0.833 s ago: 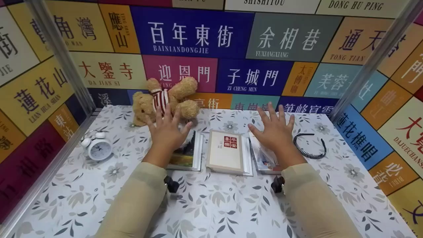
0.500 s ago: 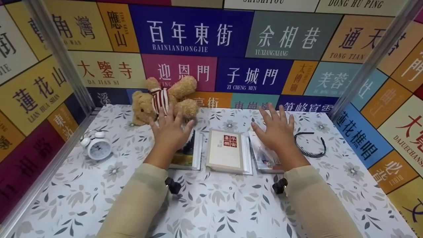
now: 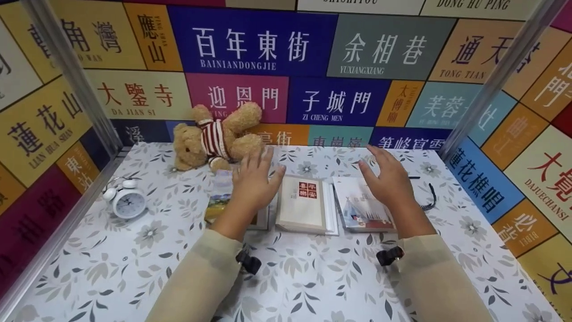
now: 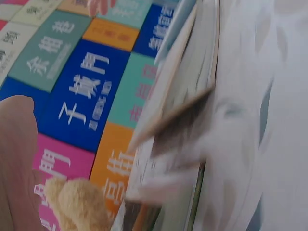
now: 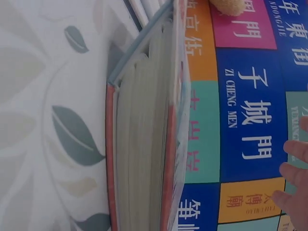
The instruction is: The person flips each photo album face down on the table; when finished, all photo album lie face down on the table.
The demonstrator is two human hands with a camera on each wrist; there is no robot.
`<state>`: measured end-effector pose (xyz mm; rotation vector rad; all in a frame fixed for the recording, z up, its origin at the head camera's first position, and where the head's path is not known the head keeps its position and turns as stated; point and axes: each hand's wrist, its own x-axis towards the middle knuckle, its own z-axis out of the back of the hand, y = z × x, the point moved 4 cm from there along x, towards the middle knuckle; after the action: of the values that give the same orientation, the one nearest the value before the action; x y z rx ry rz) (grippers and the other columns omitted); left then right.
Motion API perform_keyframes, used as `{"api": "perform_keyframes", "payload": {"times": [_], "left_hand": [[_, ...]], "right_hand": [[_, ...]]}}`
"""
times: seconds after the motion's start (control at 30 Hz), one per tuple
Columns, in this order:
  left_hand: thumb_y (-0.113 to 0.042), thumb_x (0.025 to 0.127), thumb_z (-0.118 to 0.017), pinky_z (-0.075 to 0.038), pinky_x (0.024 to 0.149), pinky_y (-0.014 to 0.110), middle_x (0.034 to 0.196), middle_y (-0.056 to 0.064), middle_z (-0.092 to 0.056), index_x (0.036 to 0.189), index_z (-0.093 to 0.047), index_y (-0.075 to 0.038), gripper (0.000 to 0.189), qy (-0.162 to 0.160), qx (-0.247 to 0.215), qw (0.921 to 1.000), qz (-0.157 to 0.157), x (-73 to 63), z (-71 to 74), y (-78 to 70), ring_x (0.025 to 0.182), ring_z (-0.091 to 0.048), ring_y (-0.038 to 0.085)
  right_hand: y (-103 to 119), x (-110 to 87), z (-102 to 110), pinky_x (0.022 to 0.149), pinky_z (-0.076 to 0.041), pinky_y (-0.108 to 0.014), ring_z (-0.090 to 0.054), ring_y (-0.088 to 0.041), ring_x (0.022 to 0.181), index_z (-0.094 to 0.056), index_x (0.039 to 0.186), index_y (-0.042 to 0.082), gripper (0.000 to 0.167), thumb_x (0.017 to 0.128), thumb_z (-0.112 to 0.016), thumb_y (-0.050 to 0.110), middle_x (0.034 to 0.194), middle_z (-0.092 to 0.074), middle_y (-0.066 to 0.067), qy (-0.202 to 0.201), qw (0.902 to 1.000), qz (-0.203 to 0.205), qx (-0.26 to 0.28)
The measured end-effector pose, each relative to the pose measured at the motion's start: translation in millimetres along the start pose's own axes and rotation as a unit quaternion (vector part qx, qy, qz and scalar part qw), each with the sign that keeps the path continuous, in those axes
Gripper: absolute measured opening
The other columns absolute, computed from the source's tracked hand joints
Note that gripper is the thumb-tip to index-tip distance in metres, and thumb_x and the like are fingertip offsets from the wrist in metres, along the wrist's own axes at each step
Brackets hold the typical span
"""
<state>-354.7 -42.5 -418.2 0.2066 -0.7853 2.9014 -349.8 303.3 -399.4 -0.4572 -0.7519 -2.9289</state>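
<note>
Three books lie in a row on the table. My left hand (image 3: 254,185) is held over the left book (image 3: 217,205), fingers extended, with its thumb by the beige middle book (image 3: 304,210). Over the right edge of the white illustrated book (image 3: 359,210) is my right hand (image 3: 389,183), fingers straight and holding nothing. In the left wrist view, part of the left hand (image 4: 17,159) shows beside blurred book edges (image 4: 192,62). The right wrist view shows the pages of a red-edged book (image 5: 144,134), with right-hand fingertips (image 5: 293,168) apart from it.
A teddy bear (image 3: 214,136) in a striped shirt lies against the back wall. The white alarm clock (image 3: 127,201) stands at the left. A black headband (image 3: 431,197) is partly hidden behind the right hand. Patterned walls (image 3: 250,40) enclose the table (image 3: 295,277).
My left hand has moved right, from over the left book toward the middle one. My right hand has also shifted right with its fingers closer together, uncovering more of the right book.
</note>
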Motion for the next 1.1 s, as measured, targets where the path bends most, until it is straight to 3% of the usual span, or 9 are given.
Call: {"api": "perform_keyframes", "payload": {"times": [0.27,0.53,0.77,0.9,1.0,1.1], "left_hand": [[-0.068,0.109,-0.031,-0.020,0.134,0.064,0.179,0.006,-0.028,0.172,-0.026,-0.029,0.074,0.028,-0.073,0.9959,-0.045,-12.4,-29.3,-42.4,0.167,-0.019,0.038],[-0.062,0.108,-0.044,-0.037,0.129,0.054,0.170,0.005,-0.045,0.168,-0.037,-0.026,0.070,0.033,-0.092,0.9917,-0.083,-16.5,-61.8,-92.7,0.159,-0.041,0.031],[-0.053,0.105,-0.059,-0.037,0.131,0.042,0.167,0.001,-0.049,0.166,-0.042,-0.026,0.068,0.070,-0.127,0.9854,-0.089,-25.3,-93.5,-130.1,0.157,-0.045,0.023],[-0.049,0.103,-0.063,-0.039,0.130,0.042,0.168,0.003,-0.048,0.163,-0.047,-0.024,0.067,0.082,-0.130,0.9840,-0.090,-30.7,-109.3,-138.5,0.156,-0.046,0.026],[-0.046,0.101,-0.066,-0.039,0.130,0.044,0.171,0.005,-0.042,0.162,-0.048,-0.023,0.068,0.096,-0.146,0.9819,-0.073,-33.4,-118.9,-137.2,0.158,-0.042,0.029],[-0.044,0.100,-0.068,-0.036,0.131,0.046,0.177,0.007,-0.032,0.165,-0.044,-0.024,0.072,0.126,-0.184,0.9737,-0.046,-35.4,-126.7,-132.7,0.162,-0.035,0.030]], "right_hand": [[-27,-12.4,13,0.127,-0.037,-0.063,-0.043,-0.036,0.157,-0.032,0.169,0.033,0.076,0.105,-0.046,0.071,0.174,-0.039,-0.005,0.090,0.9899,-0.033,0.104],[-64,-26.8,23,0.117,-0.046,-0.064,-0.054,-0.041,0.145,-0.047,0.162,0.023,0.073,0.105,-0.051,0.068,0.157,-0.059,-0.014,0.093,0.9840,-0.053,0.142],[-91,-34.6,15,0.107,-0.052,-0.034,-0.060,-0.036,0.139,-0.051,0.160,0.017,0.066,0.107,-0.056,0.057,0.152,-0.063,-0.015,0.092,0.9835,-0.048,0.149],[-101,-35.1,4,0.114,-0.050,-0.045,-0.059,-0.040,0.141,-0.051,0.160,0.014,0.069,0.106,-0.059,0.057,0.154,-0.061,-0.017,0.110,0.9805,-0.056,0.153],[-106,-35.7,-2,0.120,-0.044,-0.054,-0.058,-0.041,0.144,-0.049,0.161,0.014,0.072,0.105,-0.061,0.057,0.157,-0.059,-0.017,0.126,0.9757,-0.067,0.166],[-109,-37.6,-7,0.124,-0.040,-0.055,-0.053,-0.040,0.149,-0.046,0.163,0.015,0.073,0.105,-0.063,0.056,0.161,-0.055,-0.016,0.147,0.9682,-0.080,0.186]]}}
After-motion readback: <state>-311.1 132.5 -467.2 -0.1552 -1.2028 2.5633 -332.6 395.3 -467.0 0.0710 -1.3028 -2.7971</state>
